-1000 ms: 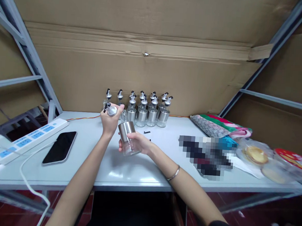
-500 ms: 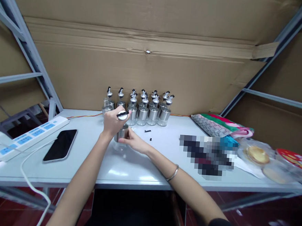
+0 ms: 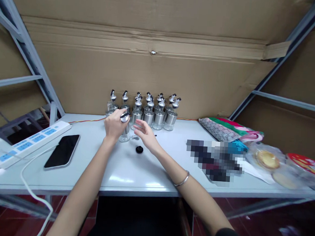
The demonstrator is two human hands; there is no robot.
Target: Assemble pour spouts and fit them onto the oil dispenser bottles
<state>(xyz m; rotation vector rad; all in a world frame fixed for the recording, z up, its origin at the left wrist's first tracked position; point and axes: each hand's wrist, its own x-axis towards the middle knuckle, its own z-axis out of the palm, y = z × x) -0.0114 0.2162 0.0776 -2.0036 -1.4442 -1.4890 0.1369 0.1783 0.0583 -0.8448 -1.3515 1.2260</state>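
The left hand [image 3: 114, 125] is gripping the top of a glass oil dispenser bottle [image 3: 124, 132], which is standing upright on the white table [image 3: 132, 173], just in front of the row of finished bottles [image 3: 147, 110]. The fingers are wrapping around the bottle's neck, so only the round metal cap (with a dark spout piece on it) and the clear lower body are showing; how the cap is seated cannot be made out. The right hand [image 3: 145, 133] is hovering just to the right of the bottle, fingers spread and loosely curved, holding nothing and not touching it. A small black round part [image 3: 139, 149] is lying on the table just near of this hand, and a tiny black piece is sitting beside the fingertips, too small to identify. A bracelet [image 3: 182, 179] is circling the right wrist. At the far left, a black phone [image 3: 62, 151] is lying face up next to a white power strip [image 3: 23, 142], whose cable is running off the near edge. On the right, a pixelated patch is hiding several items, beside folded patterned fabric [image 3: 228, 129] and plastic-wrapped pastries [image 3: 268, 160], partly cut off by the frame.
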